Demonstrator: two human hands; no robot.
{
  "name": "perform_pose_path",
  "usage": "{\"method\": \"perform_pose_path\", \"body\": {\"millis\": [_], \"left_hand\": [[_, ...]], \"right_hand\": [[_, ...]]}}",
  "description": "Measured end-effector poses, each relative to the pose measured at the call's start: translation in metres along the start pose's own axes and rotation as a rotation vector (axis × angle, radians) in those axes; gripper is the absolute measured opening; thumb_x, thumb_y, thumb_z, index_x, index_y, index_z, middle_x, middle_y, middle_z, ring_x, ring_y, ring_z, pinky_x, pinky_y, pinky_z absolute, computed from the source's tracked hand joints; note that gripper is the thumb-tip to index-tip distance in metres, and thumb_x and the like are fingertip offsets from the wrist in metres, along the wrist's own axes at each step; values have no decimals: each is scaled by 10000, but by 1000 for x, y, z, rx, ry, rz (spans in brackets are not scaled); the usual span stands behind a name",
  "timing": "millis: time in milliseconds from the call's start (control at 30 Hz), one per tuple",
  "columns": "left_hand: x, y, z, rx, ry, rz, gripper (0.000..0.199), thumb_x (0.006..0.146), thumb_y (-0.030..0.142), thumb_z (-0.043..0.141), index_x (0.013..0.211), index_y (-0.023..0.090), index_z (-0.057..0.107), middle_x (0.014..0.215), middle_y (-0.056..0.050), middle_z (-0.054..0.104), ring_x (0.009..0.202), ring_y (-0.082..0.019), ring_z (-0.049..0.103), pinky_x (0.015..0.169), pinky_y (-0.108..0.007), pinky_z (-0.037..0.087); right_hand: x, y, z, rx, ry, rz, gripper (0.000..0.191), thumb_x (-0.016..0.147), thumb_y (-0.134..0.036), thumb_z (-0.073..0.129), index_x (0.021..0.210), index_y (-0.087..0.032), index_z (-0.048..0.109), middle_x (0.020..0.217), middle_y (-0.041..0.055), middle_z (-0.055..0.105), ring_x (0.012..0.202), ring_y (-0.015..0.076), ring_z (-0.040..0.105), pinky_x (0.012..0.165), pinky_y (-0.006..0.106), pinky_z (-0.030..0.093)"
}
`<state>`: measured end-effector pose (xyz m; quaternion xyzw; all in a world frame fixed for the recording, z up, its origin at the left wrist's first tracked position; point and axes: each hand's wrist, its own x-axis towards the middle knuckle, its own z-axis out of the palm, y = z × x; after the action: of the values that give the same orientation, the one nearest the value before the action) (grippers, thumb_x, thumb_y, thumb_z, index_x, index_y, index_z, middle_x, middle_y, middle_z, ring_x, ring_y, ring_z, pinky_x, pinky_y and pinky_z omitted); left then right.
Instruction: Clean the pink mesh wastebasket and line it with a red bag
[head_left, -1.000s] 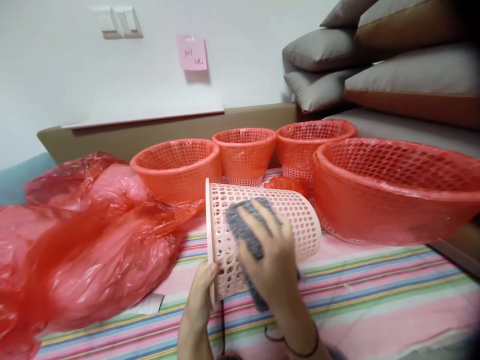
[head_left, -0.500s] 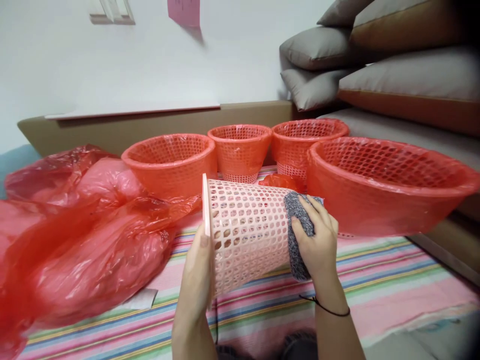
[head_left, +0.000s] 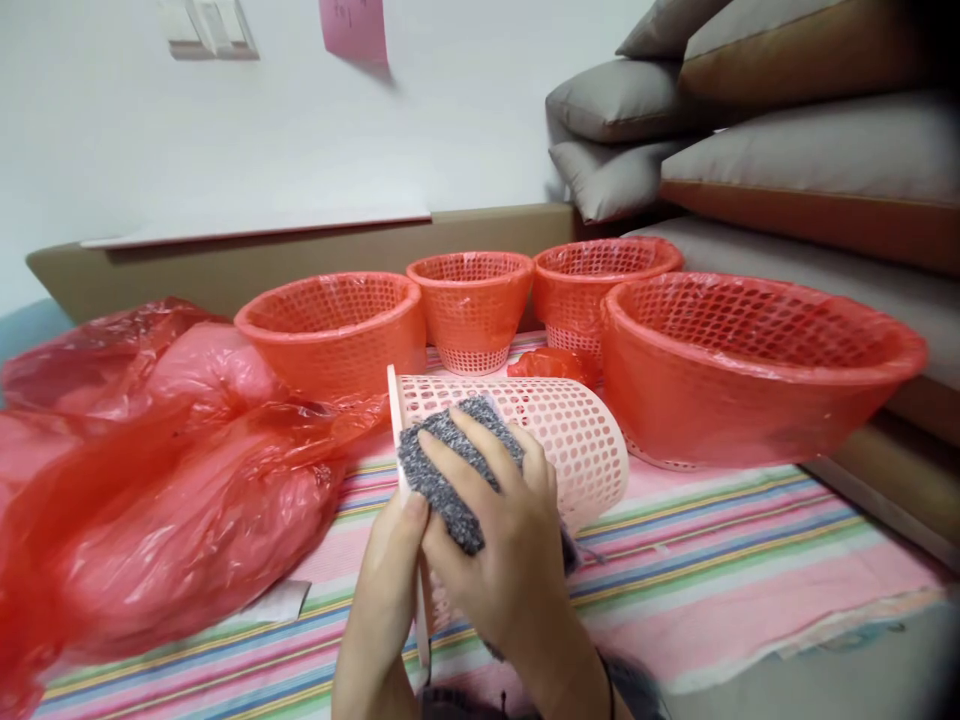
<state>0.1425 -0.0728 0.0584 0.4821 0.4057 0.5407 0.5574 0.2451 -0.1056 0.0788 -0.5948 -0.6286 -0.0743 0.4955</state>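
Now the left hand (head_left: 386, 585) grips the rim of the pink basket (head_left: 570, 430), held on its side above the striped cloth (head_left: 712, 570); the right hand (head_left: 502, 540) presses a grey cloth (head_left: 442, 470) onto its wall, wiping apparently unfinished.

Pale pink on the mesh basket (head_left: 559, 430), with round holes all over. Speckled grey on the cloth (head_left: 442, 480). Orange-red on the four baskets (head_left: 334, 335) behind and on the crumpled plastic bags (head_left: 165, 490). Pink, green, blue and yellow stripes across the mat (head_left: 735, 560). Grey and brown on the cushions (head_left: 810, 150).
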Motion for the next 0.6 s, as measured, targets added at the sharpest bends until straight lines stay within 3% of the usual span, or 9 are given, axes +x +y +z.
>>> {"method": "perform_pose_path", "body": {"millis": [100, 167, 267, 367, 467, 600], "left_hand": [[4, 5, -6, 34, -121, -20, 305, 777, 467, 693, 874, 184, 752, 939, -70, 758, 968, -296, 673, 873, -382, 541], [5, 6, -10, 37, -184, -30, 338, 787, 479, 677, 924, 181, 758, 978, -89, 755, 960, -300, 675, 879, -388, 535], [5, 3, -11, 18, -173, -94, 370, 741, 500, 711, 950, 199, 762, 913, -98, 758, 921, -324, 685, 839, -414, 555], [3, -4, -6, -102, -146, -205, 467, 699, 572, 718, 994, 211, 746, 881, -96, 760, 916, -347, 699, 791, -448, 580], [1, -14, -3, -252, -147, -251, 582, 698, 648, 681, 1065, 198, 722, 950, -109, 763, 985, -361, 700, 820, -461, 585], [-3, -17, 0, -261, -93, -240, 489, 728, 635, 676, 963, 209, 733, 971, -103, 765, 1065, -354, 679, 876, -442, 580]], "right_hand": [[4, 30, -7, -43, 8, 80, 465, 857, -296, 545, 1318, -338, 587, 1443, -23, 530, 1271, 292, 477, 1095, 533, 349], [6, 61, -14, -104, 85, 187, 434, 868, -304, 530, 1295, -302, 611, 1411, 12, 564, 1265, 285, 492, 1096, 532, 348], [5, 104, -22, -170, 220, 295, 409, 880, -304, 504, 1267, -264, 630, 1370, 61, 595, 1267, 276, 509, 1096, 532, 348], [4, 122, -24, -205, 282, 322, 406, 876, -294, 500, 1259, -261, 633, 1353, 73, 603, 1260, 275, 520, 1090, 538, 352], [7, 104, -19, -220, 241, 309, 414, 862, -295, 523, 1258, -257, 638, 1375, 64, 589, 1248, 297, 504, 1083, 555, 360], [7, 41, -7, -102, 51, 110, 457, 850, -292, 538, 1301, -297, 609, 1426, 4, 548, 1285, 321, 443, 1085, 569, 359]]}}
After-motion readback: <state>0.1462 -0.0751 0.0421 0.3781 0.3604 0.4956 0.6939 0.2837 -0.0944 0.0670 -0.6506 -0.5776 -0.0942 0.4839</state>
